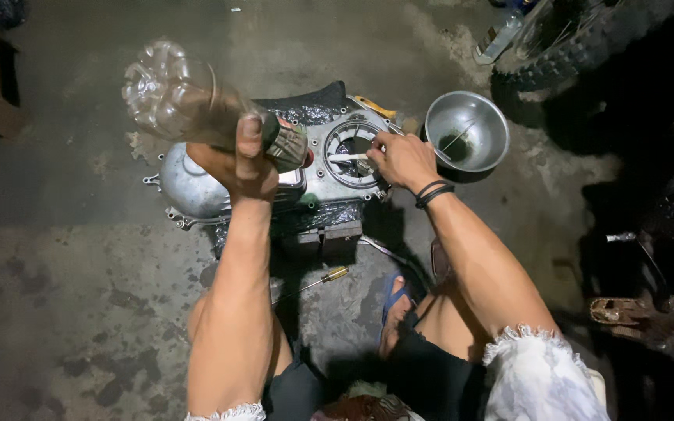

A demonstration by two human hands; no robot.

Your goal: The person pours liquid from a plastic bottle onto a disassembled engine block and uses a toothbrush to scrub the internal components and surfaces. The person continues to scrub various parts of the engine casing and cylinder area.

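Observation:
My left hand (243, 162) grips a clear plastic bottle (181, 97) near its neck, tipped so its mouth points down toward a grey metal engine cover (315, 173) on the floor. My right hand (403, 160) rests on the cover beside its round opening (352, 152) and holds a thin pale tool that reaches into that opening. Black bands circle my right wrist. The cover sits on dark blocks and black plastic sheeting.
A metal bowl (468, 129) with dark residue and a thin stick stands right of the cover. A yellow-handled screwdriver (329, 275) lies on the stained concrete floor near my foot in a blue sandal (393, 300). A tyre (579, 47) and dark machine parts crowd the right side.

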